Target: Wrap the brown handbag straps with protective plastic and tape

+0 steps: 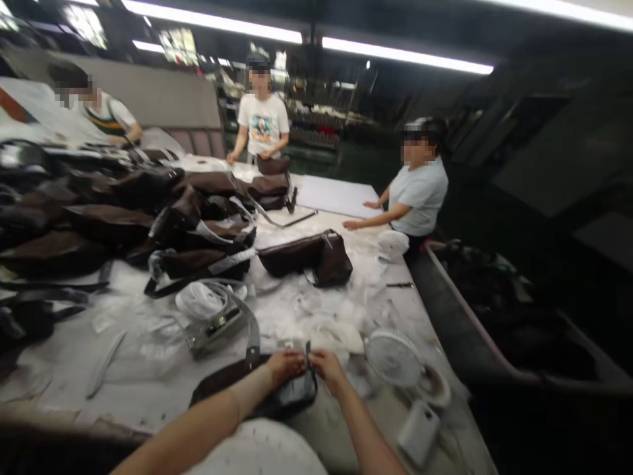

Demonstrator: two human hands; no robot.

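A dark brown bag lies in front of me at the near side of the table. At its right end a short dark strap end stands up between my hands. My left hand is closed on this strap end from the left, its forearm crossing over the bag. From the right, my right hand pinches the same strap end, its fingers close to the left ones. A grey-wrapped shoulder strap rises from the bag and curves to the left. The exact finger grip is blurred.
Brown bags are heaped at left, and another bag lies mid-table. White fans and a phone sit at right. A bin stands beyond the right edge. Several co-workers, including a person at right, stand around the table.
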